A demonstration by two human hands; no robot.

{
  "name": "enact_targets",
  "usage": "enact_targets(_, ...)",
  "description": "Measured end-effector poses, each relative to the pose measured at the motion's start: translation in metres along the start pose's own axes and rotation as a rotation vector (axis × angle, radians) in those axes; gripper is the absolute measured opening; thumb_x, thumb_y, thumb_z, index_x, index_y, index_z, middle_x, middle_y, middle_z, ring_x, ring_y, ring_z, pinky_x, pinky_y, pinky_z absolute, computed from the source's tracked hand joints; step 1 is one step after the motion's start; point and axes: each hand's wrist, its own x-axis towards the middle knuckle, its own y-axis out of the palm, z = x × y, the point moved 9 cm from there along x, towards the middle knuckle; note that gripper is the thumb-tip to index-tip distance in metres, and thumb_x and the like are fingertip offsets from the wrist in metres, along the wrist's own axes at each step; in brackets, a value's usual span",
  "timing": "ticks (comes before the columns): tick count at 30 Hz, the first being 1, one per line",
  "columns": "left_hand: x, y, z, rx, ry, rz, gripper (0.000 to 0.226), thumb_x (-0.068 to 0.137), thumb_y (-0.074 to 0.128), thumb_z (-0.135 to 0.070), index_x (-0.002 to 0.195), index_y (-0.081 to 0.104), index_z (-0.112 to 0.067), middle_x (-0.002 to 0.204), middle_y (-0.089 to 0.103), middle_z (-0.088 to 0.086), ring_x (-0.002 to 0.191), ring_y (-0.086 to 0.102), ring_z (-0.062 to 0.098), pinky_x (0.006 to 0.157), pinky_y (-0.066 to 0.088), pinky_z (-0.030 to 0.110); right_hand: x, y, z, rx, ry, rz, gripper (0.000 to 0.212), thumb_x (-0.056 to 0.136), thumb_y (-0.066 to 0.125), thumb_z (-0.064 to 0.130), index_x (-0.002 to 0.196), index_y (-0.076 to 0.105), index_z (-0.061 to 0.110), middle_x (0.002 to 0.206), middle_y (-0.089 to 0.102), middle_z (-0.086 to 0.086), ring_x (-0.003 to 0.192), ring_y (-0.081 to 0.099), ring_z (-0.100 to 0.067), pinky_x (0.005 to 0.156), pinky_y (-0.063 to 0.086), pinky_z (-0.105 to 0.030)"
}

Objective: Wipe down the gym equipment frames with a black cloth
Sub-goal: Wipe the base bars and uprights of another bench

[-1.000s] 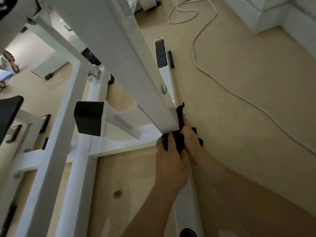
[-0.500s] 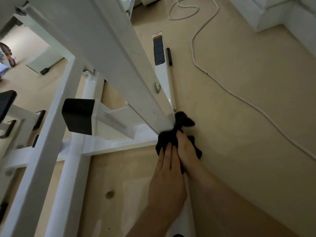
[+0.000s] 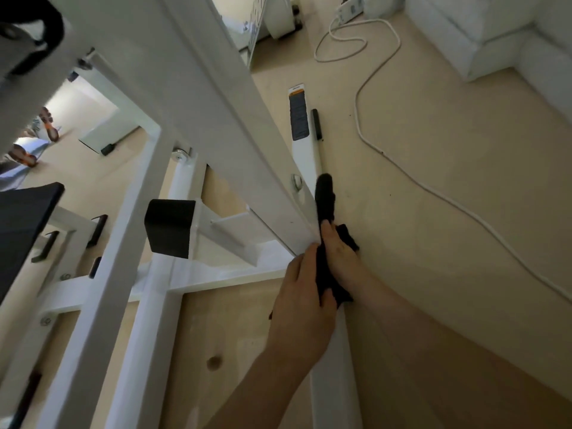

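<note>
Two bare hands are pressed together around a black cloth [image 3: 325, 267] at the foot of a slanted white beam [image 3: 216, 119], where that beam meets the floor bar [image 3: 332, 382] of the white gym frame. The left hand [image 3: 301, 300] is laid against the cloth from the beam's side, its fingers closed over the lower part of the fabric, so its grip is seen holding the cloth. The right hand [image 3: 339, 255] is set on the far side of the cloth from the beam, with its fingertips pointing up along the beam's lower edge; its grip is also closed on the cloth, which is sandwiched between the two palms. One end of the cloth is stretched up past the fingertips along the beam's edge, just beside a round bolt head [image 3: 296, 182] on the beam, and another fold is bunched out beyond the right hand, away from the beam. Beyond the cloth, the floor bar is continued away from the beam's foot, with a dark label [image 3: 298, 119] on its far end. A cross bar [image 3: 216, 275] is joined to the frame on the other side of the beam, and a black end cap [image 3: 168, 230] is fitted on a stub under the beam. A white cable [image 3: 433, 187] is laid across the beige floor [image 3: 448, 227], well apart from the beam.
</note>
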Motion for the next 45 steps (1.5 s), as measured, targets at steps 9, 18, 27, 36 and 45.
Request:
enact_targets(9, 0.01, -0.073, -0.035, -0.118, 0.018, -0.252, 0.043, 0.089, 0.065, -0.018, 0.119, 0.039, -0.033, 0.09, 0.051, -0.034, 0.078, 0.056, -0.017, 0.066, 0.044, 0.001, -0.049, 0.028, 0.143, -0.046, -0.301, 0.113, 0.048, 0.099, 0.027, 0.054, 0.131, 0.049, 0.026, 0.113, 0.06, 0.002, 0.107, 0.057, -0.016, 0.098, 0.045, -0.037)
enact_targets(18, 0.026, -0.149, -0.081, 0.226, 0.231, -0.309, 0.01, 0.09, 0.062, -0.023, 0.1, 0.059, -0.024, 0.081, 0.061, -0.011, 0.067, 0.054, 0.004, 0.069, 0.045, 0.01, -0.051, 0.036, 0.213, -0.028, -0.34, -0.019, 0.055, 0.098, 0.027, 0.058, 0.131, 0.052, 0.022, 0.126, 0.054, -0.001, 0.116, 0.05, -0.021, 0.106, 0.037, -0.041)
enact_targets(27, 0.015, -0.151, -0.066, -0.205, 0.035, -0.357, 0.019, 0.086, 0.068, -0.025, 0.094, 0.057, -0.037, 0.078, 0.063, -0.024, 0.077, 0.06, -0.011, 0.067, 0.044, 0.003, -0.079, 0.048, 0.18, 0.115, -0.36, 0.134, 0.055, 0.089, 0.035, 0.069, 0.14, 0.039, 0.048, 0.137, 0.055, 0.003, 0.125, 0.052, -0.013, 0.112, 0.036, -0.041)
enact_targets(36, 0.024, -0.149, -0.07, -0.481, -0.068, -0.084, 0.022, 0.089, 0.058, -0.031, 0.098, 0.066, -0.013, 0.092, 0.07, 0.003, 0.085, 0.065, 0.012, 0.076, 0.053, 0.022, -0.09, 0.052, 0.235, 0.055, -0.424, 0.285, 0.044, 0.097, 0.041, 0.036, 0.14, 0.039, 0.041, 0.118, 0.064, 0.012, 0.109, 0.061, -0.008, 0.099, 0.045, -0.029)
enact_targets(45, 0.022, -0.265, -0.037, -0.486, -0.109, -0.576, 0.018, 0.078, 0.071, -0.015, 0.075, 0.06, -0.029, 0.073, 0.065, -0.012, 0.071, 0.061, 0.0, 0.068, 0.047, 0.01, -0.091, 0.049, 0.25, -0.432, -0.315, 0.301, 0.077, 0.078, 0.023, 0.078, 0.143, 0.036, 0.039, 0.118, 0.053, 0.019, 0.102, 0.051, 0.007, 0.087, 0.04, -0.013)
